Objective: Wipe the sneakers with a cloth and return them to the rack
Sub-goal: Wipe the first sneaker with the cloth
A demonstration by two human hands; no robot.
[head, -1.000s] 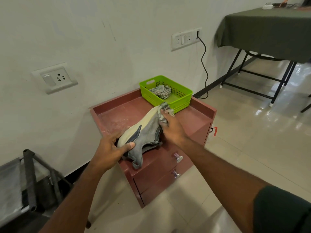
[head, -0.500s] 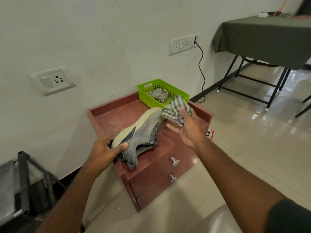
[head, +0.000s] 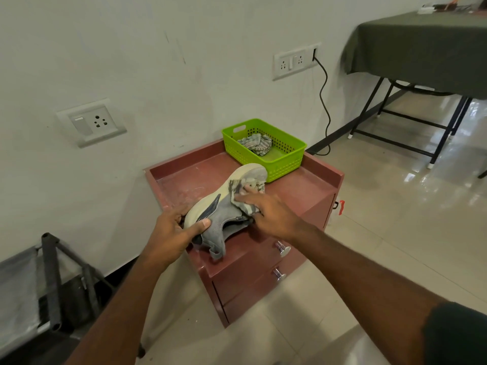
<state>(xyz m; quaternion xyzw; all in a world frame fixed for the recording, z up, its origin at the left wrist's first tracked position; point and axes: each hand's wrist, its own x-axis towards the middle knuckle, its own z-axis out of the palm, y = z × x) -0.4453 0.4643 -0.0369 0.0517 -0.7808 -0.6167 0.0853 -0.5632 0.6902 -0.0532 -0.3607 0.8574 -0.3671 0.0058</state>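
Note:
A grey sneaker [head: 224, 214] with a cream sole lies tilted on its side on the red cabinet top [head: 184, 175]. My left hand [head: 175, 230] grips its heel end, thumb over the sole edge. My right hand [head: 266, 209] presses a striped grey cloth [head: 246, 192] against the toe part of the shoe, fingers spread nearly straight over it. Much of the cloth is hidden under that hand.
A green plastic basket [head: 287, 159] with another striped cloth [head: 257, 143] stands at the cabinet's back right. A dark metal rack [head: 52, 280] sits low at the left. A table under a green cover [head: 421, 46] stands at the far right, with a cable [head: 325, 101] hanging from the wall socket.
My right hand, which had lifted the cloth off to the right of the shoe, has come back down and presses it on the toe area. The left hand keeps its hold.

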